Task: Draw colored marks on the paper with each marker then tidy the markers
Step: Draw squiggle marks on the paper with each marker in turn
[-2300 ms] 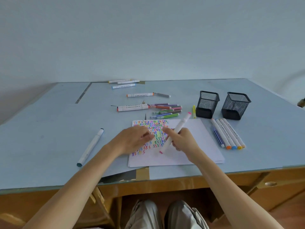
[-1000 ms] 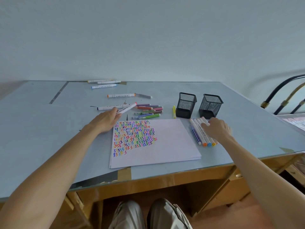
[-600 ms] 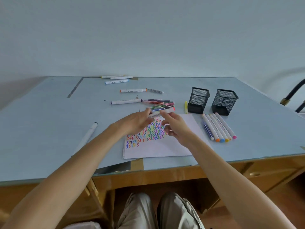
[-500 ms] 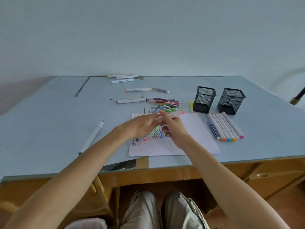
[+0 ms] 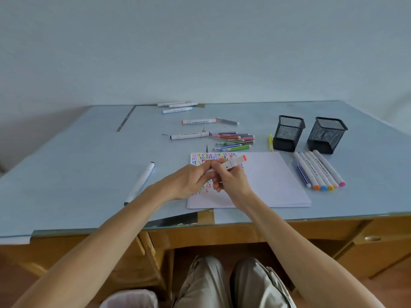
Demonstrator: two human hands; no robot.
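Both hands meet over the white paper [image 5: 273,181], whose left part is covered with rows of colored zigzag marks. A white marker with a red-orange cap [image 5: 231,163] lies across them: my left hand [image 5: 189,182] pinches its left end and my right hand [image 5: 232,180] grips its barrel. The marker's left end is hidden by my fingers. Several white markers [image 5: 318,172] lie side by side to the right of the paper. A bunch of thin colored pens [image 5: 234,141] lies just behind the paper.
Two black mesh pen cups [image 5: 288,133] [image 5: 325,135] stand at the back right, a yellow pen [image 5: 270,142] beside them. More white markers [image 5: 189,135] [image 5: 199,121] [image 5: 178,107] lie further back. A teal-tipped marker [image 5: 140,182] rests left of the paper. The desk's front edge [image 5: 222,225] is close.
My left hand fetched the red-capped marker from behind the paper while the right set one down at the right row. Both hands then met over the paper and moved slightly nearer.
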